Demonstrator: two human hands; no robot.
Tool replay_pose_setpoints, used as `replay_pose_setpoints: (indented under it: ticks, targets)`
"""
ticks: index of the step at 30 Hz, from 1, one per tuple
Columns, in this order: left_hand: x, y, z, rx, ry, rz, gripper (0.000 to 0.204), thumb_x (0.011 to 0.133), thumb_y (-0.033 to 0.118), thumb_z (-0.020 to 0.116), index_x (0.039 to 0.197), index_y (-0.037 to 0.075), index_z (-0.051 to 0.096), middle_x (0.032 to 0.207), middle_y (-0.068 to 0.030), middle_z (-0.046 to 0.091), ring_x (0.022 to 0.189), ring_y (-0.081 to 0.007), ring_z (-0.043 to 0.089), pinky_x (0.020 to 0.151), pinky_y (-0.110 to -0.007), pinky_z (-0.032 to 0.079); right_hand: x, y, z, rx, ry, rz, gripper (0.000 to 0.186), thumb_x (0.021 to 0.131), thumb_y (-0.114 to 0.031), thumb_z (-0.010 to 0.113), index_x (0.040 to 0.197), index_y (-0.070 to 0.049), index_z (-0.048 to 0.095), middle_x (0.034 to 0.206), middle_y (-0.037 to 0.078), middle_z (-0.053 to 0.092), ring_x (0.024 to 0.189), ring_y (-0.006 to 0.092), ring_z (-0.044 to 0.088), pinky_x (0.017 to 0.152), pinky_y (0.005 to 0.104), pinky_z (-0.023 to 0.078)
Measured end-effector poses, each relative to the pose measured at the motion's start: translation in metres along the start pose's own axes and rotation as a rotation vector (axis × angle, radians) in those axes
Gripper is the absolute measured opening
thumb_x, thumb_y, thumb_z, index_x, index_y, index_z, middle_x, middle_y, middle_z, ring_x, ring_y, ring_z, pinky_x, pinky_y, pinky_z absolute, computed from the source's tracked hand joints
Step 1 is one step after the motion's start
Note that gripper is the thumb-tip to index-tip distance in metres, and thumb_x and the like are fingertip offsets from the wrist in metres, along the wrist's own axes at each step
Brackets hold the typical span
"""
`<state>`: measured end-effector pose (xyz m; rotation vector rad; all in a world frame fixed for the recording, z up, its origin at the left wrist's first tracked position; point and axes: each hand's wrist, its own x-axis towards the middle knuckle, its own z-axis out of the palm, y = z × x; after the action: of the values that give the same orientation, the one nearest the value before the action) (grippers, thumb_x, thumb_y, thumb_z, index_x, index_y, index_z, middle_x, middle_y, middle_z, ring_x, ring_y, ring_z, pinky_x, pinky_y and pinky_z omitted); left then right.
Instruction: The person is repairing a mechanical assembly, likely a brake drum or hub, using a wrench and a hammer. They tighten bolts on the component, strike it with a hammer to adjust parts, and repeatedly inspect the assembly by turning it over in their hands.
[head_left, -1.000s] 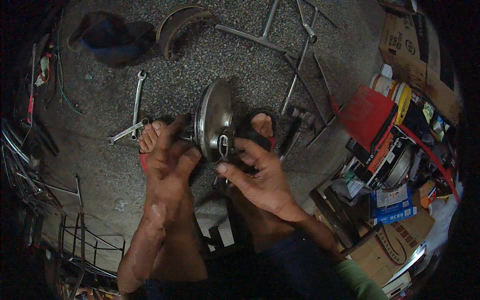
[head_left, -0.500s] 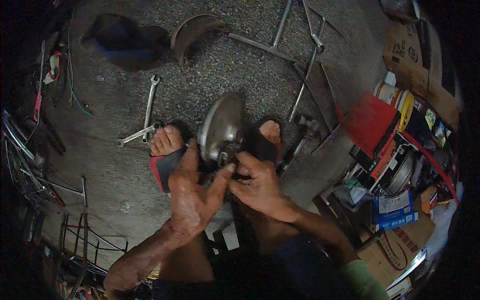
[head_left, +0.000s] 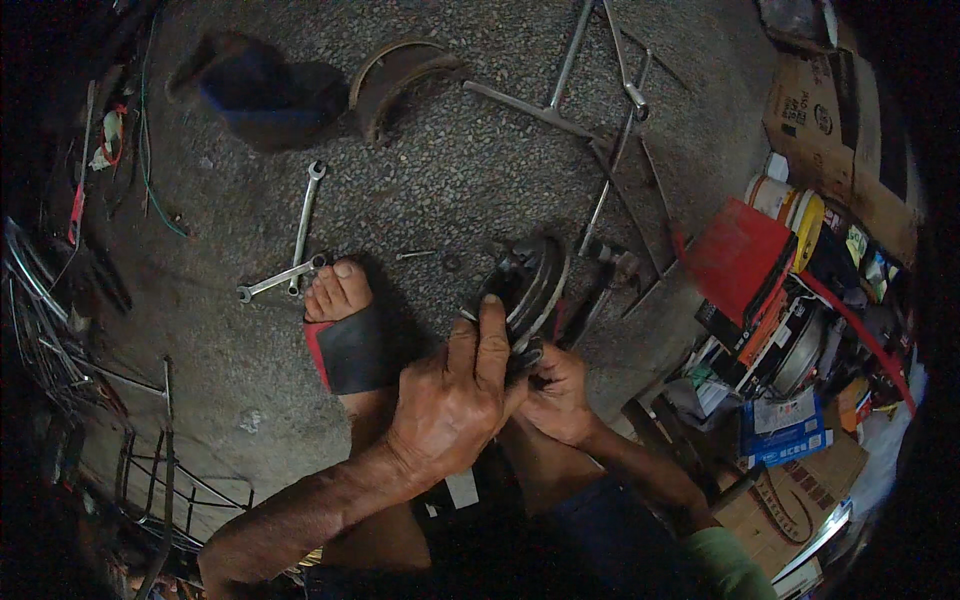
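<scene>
A round metal brake plate [head_left: 545, 295] is tilted on edge between my hands, its dark inner side turned partly to the left. My left hand [head_left: 450, 405] grips it from the near left, two fingers stretched over its face and the thumb tucked low. My right hand [head_left: 556, 400] holds its near edge with bent fingers; what lies under those fingertips is hidden. Past my left foot two combination wrenches, one upright [head_left: 303, 235] and one slanted [head_left: 270, 284], lie touching on the floor. A small bolt [head_left: 415, 255] rests left of the plate.
A curved brake shoe [head_left: 372, 92] and a dark blue cloth-like item [head_left: 270, 100] lie at the far side. T-handle wrenches [head_left: 545, 112] sit at the far right. Boxes, a red case [head_left: 738, 258] and tubs crowd the right; metal racks [head_left: 165, 470] line the left.
The plate has moved right and turned from its domed outer side to its inner side. My left hand has shifted right across it, and the small bolt on the floor now shows.
</scene>
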<state>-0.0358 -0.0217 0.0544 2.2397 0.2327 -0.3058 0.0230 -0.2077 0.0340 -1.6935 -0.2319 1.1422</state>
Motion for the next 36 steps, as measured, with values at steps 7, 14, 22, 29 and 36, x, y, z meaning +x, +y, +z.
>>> replay_pose_setpoints:
  ticks: [7, 14, 22, 29, 36]
  targets:
    - [0.019, -0.030, 0.003, -0.167, 0.255, -0.055, 0.072, 0.078, 0.034, 0.076, 0.127, -0.012, 0.050, 0.095, -0.0202, 0.064, 0.071, -0.0309, 0.067, 0.058, -0.037, 0.055, 0.025, -0.018, 0.018, -0.021, 0.071, 0.084, 0.028, 0.086, -0.012, 0.072, 0.109, 0.000, 0.061, 0.095, 0.005, 0.066, 0.093, 0.0135, 0.062, 0.079, 0.0324, 0.053]
    - [0.008, -0.081, -0.013, -0.538, 0.169, -0.415, 0.046, 0.076, 0.025, 0.071, 0.116, 0.003, 0.063, 0.088, -0.0138, 0.063, 0.086, -0.0260, 0.057, 0.084, -0.037, 0.044, 0.064, -0.046, 0.047, -0.033, -0.073, 0.122, 0.026, 0.095, -0.018, 0.063, 0.112, 0.002, 0.059, 0.087, 0.011, 0.066, 0.074, 0.0175, 0.066, 0.062, 0.0309, 0.054]
    - [0.011, -0.108, -0.017, -1.095, 0.112, -0.660, 0.031, 0.087, 0.022, 0.065, 0.108, -0.001, 0.064, 0.095, -0.0042, 0.067, 0.086, -0.0112, 0.061, 0.079, -0.027, 0.049, 0.097, -0.046, 0.059, 0.210, -0.035, 0.300, 0.019, 0.094, -0.013, 0.060, 0.102, 0.004, 0.059, 0.076, 0.014, 0.066, 0.064, 0.0205, 0.068, 0.055, 0.0332, 0.054]
    - [0.019, -0.104, -0.026, -1.193, 0.011, -0.681, 0.035, 0.088, 0.024, 0.062, 0.115, 0.002, 0.061, 0.100, -0.0045, 0.067, 0.087, -0.0116, 0.062, 0.080, -0.028, 0.052, 0.104, -0.050, 0.061, 0.179, 0.021, 0.303, 0.017, 0.093, -0.011, 0.058, 0.098, 0.005, 0.060, 0.073, 0.015, 0.066, 0.053, 0.0195, 0.067, 0.044, 0.0333, 0.053]
    - [0.020, -0.108, -0.021, -1.129, -0.041, -0.619, 0.043, 0.088, 0.028, 0.059, 0.122, 0.003, 0.057, 0.103, -0.0045, 0.065, 0.089, -0.0128, 0.061, 0.077, -0.029, 0.052, 0.097, -0.057, 0.052, -0.264, 0.092, 0.051, 0.017, 0.096, -0.013, 0.060, 0.104, 0.003, 0.061, 0.077, 0.010, 0.065, 0.059, 0.0161, 0.066, 0.048, 0.0292, 0.051]
